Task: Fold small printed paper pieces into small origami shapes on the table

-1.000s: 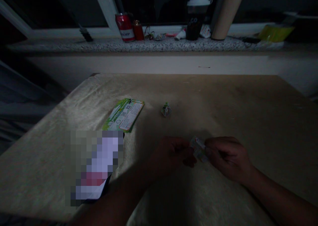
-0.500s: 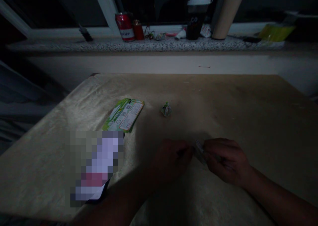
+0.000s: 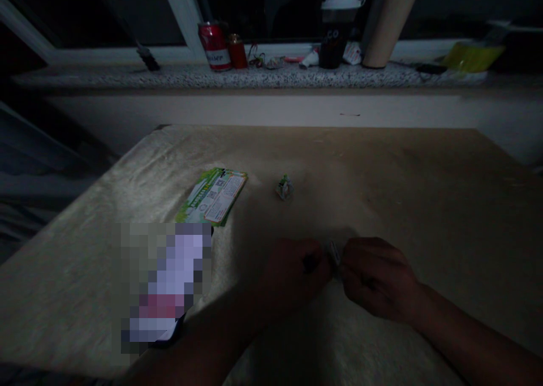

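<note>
Above the table's near half, my left hand [image 3: 297,273] and my right hand [image 3: 377,275] come close together, fingers closed on a small folded piece of printed paper [image 3: 334,253]. Only a narrow pale strip of it shows between them; the fingers cover the remainder. Farther back lies a crumpled ball of green and white paper [image 3: 284,188]. To its left, several green and white printed cards [image 3: 214,196] rest in a loose stack. In front of the cards lies a phone [image 3: 169,284] with a lit screen, mostly blurred out by pixels.
The table is covered with a beige cloth [image 3: 403,176]. Behind it, a granite windowsill [image 3: 263,80] carries a red can [image 3: 214,46], a small red bottle [image 3: 236,51], a dark lidded cup [image 3: 335,41], a cardboard tube [image 3: 390,29] and a yellow packet [image 3: 473,56]. The room is dim.
My right hand has shifted slightly left, closer to my left hand. Less of the paper shows between the fingers. Cards, phone and paper ball lie as before.
</note>
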`<state>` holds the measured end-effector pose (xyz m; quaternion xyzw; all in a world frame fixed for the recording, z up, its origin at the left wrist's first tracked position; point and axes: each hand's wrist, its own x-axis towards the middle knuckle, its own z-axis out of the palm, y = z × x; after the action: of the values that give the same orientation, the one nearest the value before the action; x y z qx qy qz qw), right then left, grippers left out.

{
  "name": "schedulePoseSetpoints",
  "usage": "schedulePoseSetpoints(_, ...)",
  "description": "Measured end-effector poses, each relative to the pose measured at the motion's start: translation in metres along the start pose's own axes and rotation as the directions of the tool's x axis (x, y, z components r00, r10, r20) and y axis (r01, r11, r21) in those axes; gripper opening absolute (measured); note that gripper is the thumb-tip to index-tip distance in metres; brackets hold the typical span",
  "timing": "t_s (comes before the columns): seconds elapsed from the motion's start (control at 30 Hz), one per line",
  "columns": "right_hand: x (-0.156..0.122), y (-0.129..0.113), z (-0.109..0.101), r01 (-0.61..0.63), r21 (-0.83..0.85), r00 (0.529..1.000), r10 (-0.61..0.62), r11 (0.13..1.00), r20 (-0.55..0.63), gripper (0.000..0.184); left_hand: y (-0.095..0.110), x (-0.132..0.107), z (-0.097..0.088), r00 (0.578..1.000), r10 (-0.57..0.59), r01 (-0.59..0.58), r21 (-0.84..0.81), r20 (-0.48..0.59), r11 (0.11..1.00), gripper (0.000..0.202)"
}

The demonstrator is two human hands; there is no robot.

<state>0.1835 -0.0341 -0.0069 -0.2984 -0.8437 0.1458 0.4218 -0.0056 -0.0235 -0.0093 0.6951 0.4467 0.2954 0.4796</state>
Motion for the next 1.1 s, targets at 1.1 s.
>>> schedulePoseSetpoints(1.1,-0.006,0.008,-0.008,-0.367,0.213,0.93,0.351,0.906,0.109,0.035,0.0,-0.002,-0.006,1.0,-0.011,0.004,-0.305,-0.022,0.952,0.027)
